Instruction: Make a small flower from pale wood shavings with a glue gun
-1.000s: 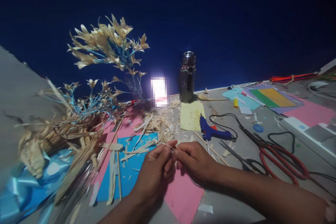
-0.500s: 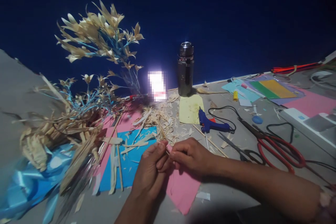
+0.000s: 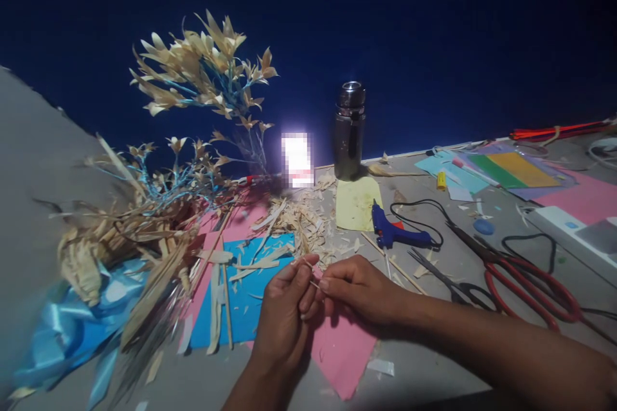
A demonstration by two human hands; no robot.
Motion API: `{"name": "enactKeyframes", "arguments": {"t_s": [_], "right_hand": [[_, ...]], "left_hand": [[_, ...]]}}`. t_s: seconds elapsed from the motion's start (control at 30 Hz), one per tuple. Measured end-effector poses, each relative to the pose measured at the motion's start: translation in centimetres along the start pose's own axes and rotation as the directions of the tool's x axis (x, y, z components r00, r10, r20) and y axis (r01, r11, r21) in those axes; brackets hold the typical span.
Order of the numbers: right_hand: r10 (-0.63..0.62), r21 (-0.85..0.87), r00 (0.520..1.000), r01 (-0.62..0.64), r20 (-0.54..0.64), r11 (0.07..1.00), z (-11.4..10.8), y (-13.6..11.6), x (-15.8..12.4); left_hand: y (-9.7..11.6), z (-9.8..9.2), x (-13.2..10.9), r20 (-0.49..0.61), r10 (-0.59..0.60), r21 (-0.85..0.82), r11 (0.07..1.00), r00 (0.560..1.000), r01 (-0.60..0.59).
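My left hand (image 3: 289,302) is closed, thumb pressed against curled fingers, on a thin pale strip (image 3: 313,282). Close on its right, my right hand (image 3: 354,289) pinches the other end of this strip between thumb and fingertips. Both hands are over a pink sheet (image 3: 344,359). Beside the left hand lies a blue sheet (image 3: 243,308) with dry husk pieces on it. A heap of husk scraps (image 3: 308,225) lies just beyond the fingers. The strip's ends are hidden by the fingers.
Right of the hands lie a blue glue gun (image 3: 405,236), small black scissors (image 3: 450,282) and large red-handled scissors (image 3: 535,282). A dark flask (image 3: 349,141) stands behind, near a bright blurred light (image 3: 297,157). Dried flowers (image 3: 207,64), husks (image 3: 87,257) and blue ribbon (image 3: 62,334) are left.
The whole view has shifted, so things appear farther right and slightly lower. Both hands stay close together, and the thin strip between them shows more clearly.
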State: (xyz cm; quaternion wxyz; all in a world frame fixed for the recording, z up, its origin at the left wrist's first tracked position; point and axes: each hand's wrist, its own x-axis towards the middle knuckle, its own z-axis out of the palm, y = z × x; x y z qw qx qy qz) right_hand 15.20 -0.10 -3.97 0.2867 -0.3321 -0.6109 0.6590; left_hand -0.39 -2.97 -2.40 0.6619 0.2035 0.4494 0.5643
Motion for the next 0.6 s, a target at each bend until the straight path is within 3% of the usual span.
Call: {"name": "enactKeyframes", "arguments": {"t_s": [0.2,0.43,0.6], "right_hand": [[0.122,0.043,0.992,-0.123,0.01,0.992,-0.07,-0.65,0.09],[0.093,0.015,0.996,-0.093,-0.002,0.996,-0.07,-0.64,0.03],[0.107,0.049,0.994,-0.107,0.006,0.993,0.13,-0.14,0.27]], "left_hand": [[0.03,-0.01,-0.17,-0.007,0.011,0.037,0.999,1.0,-0.011],[-0.21,-0.25,0.27,-0.015,0.033,-0.01,0.999,0.999,-0.033],[-0.25,-0.38,0.58,-0.016,-0.025,-0.089,0.996,1.0,0.024]]}}
